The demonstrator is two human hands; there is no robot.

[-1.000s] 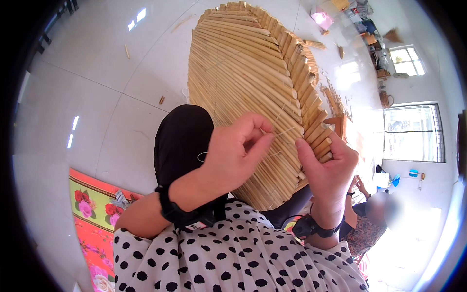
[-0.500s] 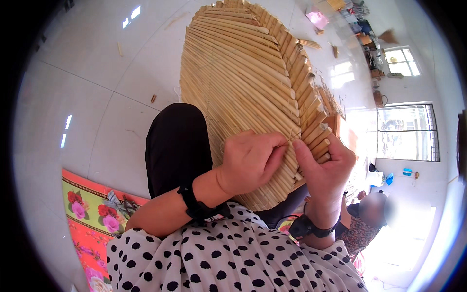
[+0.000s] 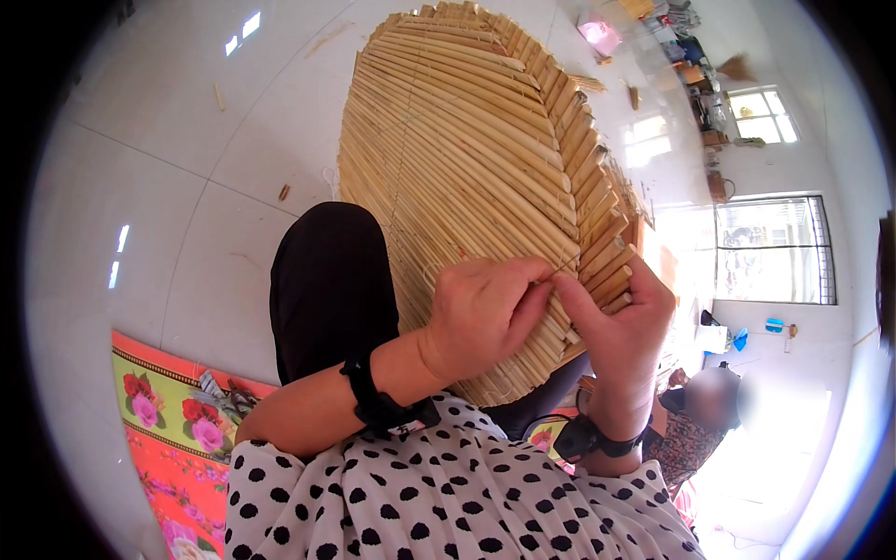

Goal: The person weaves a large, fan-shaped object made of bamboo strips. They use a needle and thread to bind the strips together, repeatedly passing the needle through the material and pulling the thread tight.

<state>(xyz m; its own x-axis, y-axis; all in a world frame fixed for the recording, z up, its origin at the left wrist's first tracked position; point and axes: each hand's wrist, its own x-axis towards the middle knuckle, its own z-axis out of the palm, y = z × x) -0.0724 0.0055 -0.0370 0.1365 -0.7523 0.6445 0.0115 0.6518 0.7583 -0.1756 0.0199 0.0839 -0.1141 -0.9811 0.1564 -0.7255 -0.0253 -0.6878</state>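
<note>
A large oval piece of pale reed sticks (image 3: pixel 448 131), bound with thin thread and with a raised slanted rim on the right, rests across my dark-clad legs. My left hand (image 3: pixel 481 313) is closed in a pinch on a fine thread (image 3: pixel 560 263) at the inner side of that rim. Just beside it, my right hand (image 3: pixel 611 331) grips the rim, its thumb touching the pinched spot and its fingers wrapped over the short stick ends. A loose loop of thread lies left of my left hand. Whatever else the fingertips hold is too small to make out.
A floral mat (image 3: pixel 168 415) lies at lower left on the tiled floor (image 3: pixel 140 233), with stray sticks farther up. A co-worker (image 3: pixel 691 434) sits at lower right. A wooden box (image 3: pixel 642 233) stands behind the rim; assorted bags and boxes line the wall near two windows.
My left hand has moved right and down from above the sticks to meet my right thumb at the rim, pinching thread there. The whole view has shifted slightly leftward.
</note>
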